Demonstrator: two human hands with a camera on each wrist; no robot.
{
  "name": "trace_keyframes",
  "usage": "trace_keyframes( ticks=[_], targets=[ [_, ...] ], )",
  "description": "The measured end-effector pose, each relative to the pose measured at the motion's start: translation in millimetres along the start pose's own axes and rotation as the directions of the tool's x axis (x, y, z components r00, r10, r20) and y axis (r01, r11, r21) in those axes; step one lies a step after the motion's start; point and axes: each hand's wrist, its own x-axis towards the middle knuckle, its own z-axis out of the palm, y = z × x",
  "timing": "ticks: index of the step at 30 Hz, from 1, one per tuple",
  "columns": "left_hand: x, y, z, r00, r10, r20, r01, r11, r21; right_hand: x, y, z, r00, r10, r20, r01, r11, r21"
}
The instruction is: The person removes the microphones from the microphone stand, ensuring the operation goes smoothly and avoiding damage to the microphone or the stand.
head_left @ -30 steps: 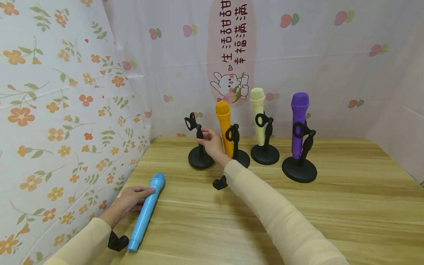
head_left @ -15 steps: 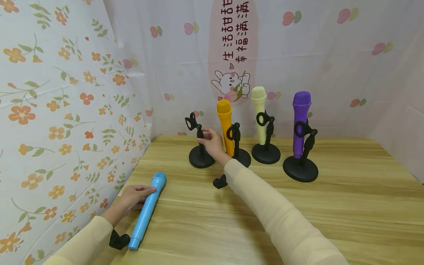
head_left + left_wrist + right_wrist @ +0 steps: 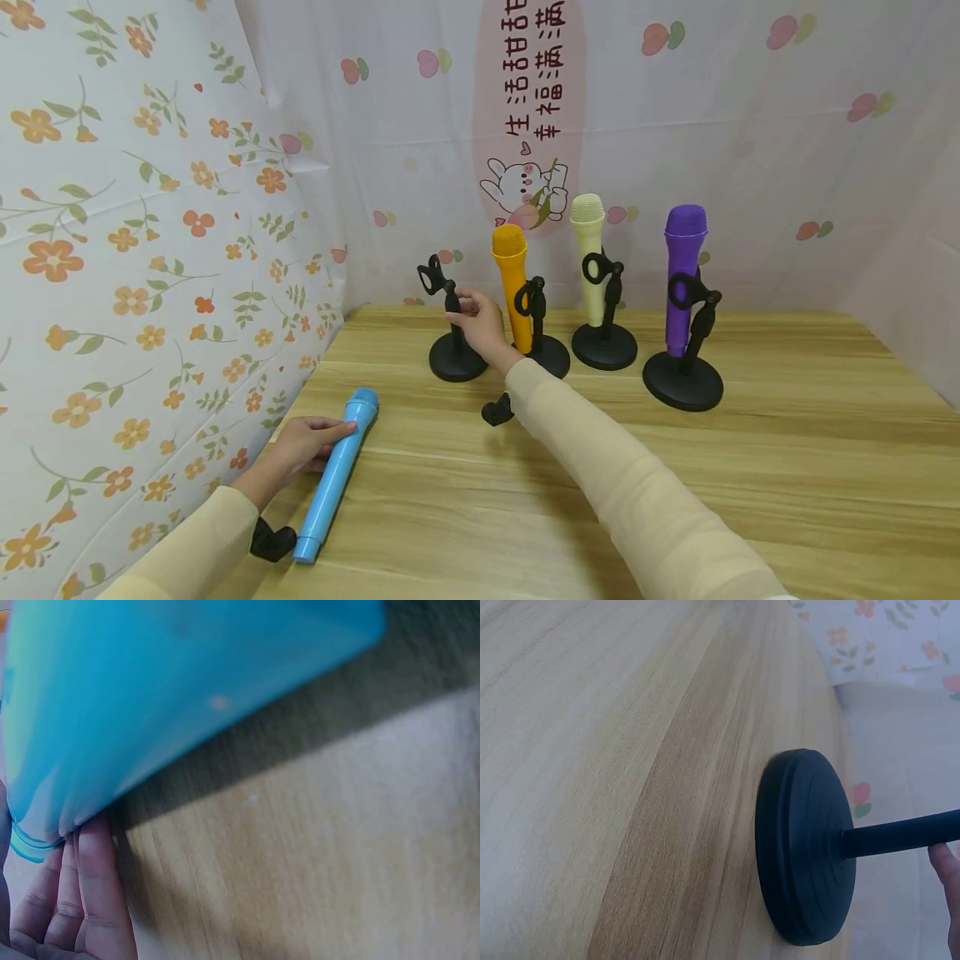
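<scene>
Blue microphone [image 3: 331,483] pinched in the left hand [image 3: 300,444] slants forward-right, well short of the stand [image 3: 457,358] the right hand [image 3: 483,325] pinches

Soft, even light in the head view — blurry blue microphone [image 3: 150,690], dark shadow [image 3: 300,724] alongside, in the left wrist view

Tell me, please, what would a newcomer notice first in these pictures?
Probably the orange microphone, the pale-yellow microphone and the purple microphone, upright in black stands towards the table's back. Next, the bright blue microphone at the head view's lower left, held by the left grip; and the bare black stand, left of the orange one, held by the right grip.
</scene>
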Motion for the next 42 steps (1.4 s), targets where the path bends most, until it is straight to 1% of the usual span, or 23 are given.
trace_keyframes(
  ticks=[12, 19, 27, 42],
  targets=[
    [-0.1, 0.7, 1.0, 1.000, -0.009, -0.006, 0.009, 1.000, 0.011, 0.8, 2.6, 0.5, 1.000, -0.008, 0.008, 0.008, 1.000, -0.027],
    [-1.9, 1.0, 0.1, 1.000, -0.008, 0.017, 0.008, 1.000, -0.005, 2.0, 5.0, 1.4, 1.000, -0.013, 0.015, 0.013, 0.999, -0.051],
    [-3.4, 2.3, 0.7, 1.000, -0.016, 0.016, 0.016, 1.000, -0.022, 0.2, 5.9, 0.7, 1.000, -0.015, 0.020, 0.016, 0.999, -0.050],
    [-5.3, 7.3, 0.5, 1.000, -0.018, 0.020, 0.018, 1.000, -0.021, -1.0, 4.5, -0.4, 1.000, -0.022, 0.022, 0.022, 1.000, -0.021]
  ],
)
